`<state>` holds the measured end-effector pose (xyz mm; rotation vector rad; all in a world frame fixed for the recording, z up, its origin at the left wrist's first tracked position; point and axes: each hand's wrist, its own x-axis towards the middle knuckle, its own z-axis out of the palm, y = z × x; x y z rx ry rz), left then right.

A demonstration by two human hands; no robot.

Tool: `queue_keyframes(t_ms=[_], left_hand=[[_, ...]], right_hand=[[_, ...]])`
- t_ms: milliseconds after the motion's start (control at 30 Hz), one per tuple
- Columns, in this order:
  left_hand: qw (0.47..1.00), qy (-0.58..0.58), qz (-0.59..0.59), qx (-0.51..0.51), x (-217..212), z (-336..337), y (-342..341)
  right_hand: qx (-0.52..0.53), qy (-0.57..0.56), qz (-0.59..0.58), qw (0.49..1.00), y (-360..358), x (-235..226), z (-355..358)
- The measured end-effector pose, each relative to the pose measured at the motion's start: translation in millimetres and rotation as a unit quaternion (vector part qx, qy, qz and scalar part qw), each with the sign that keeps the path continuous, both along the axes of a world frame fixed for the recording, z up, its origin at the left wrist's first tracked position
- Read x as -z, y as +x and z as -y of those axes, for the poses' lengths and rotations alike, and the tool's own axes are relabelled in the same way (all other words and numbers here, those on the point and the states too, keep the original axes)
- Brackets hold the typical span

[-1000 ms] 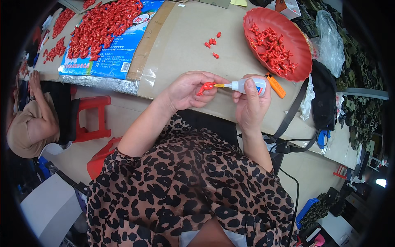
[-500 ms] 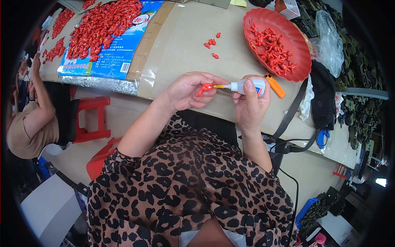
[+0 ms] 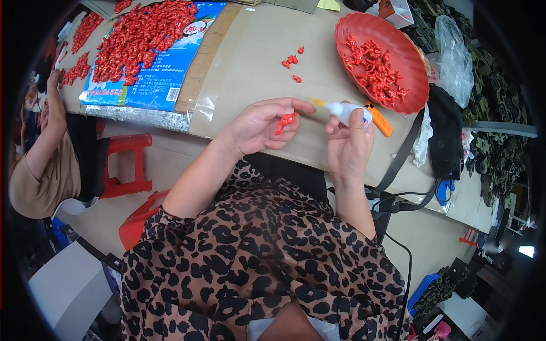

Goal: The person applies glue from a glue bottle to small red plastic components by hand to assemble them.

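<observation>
My left hand (image 3: 263,126) holds a small glossy red figurine (image 3: 285,122) between thumb and fingers, its index finger stretched out toward the right. In my right hand (image 3: 348,139) is a white glue bottle (image 3: 351,113) with a yellowish nozzle that points left and is blurred by motion. The nozzle is apart from the figurine. Beyond my hands, several small red pieces (image 3: 292,59) lie loose on the table (image 3: 250,51). A red scalloped bowl (image 3: 418,91) at the far right holds several red figurines (image 3: 375,68).
An orange lighter-like object (image 3: 380,120) lies beside the bowl. At the far left, a large pile of red pieces (image 3: 136,42) covers a blue printed sheet (image 3: 153,94). A black bag (image 3: 446,131) with a strap sits at the right. Another person (image 3: 48,153) sits left, near red stools (image 3: 128,165).
The bottle's nozzle has pulled away from the red figurine and swung up, tilting the bottle. My left index finger has straightened; the figurine remains in my left hand.
</observation>
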<state>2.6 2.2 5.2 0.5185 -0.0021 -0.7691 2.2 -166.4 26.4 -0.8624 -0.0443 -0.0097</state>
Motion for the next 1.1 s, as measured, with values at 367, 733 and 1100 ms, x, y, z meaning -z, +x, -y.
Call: queue_keyframes(t_ms=[367, 733, 1100], left_hand=[[0.986, 0.06, 0.056, -0.144, -2.4, 2.7, -12.9], [0.983, -0.003, 0.051, -0.175, 9.0, -6.2, -23.4], [0.982, 0.006, 0.095, -0.165, 13.2, -5.7, -25.1]], right_hand=[[-0.108, -0.127, -0.081, 0.983, 28.4, -6.3, 26.2], [-0.177, -0.432, -0.004, 0.884, 76.0, -13.3, -2.4], [-0.161, -0.76, 0.055, 0.628, 92.7, -15.1, -36.7]])
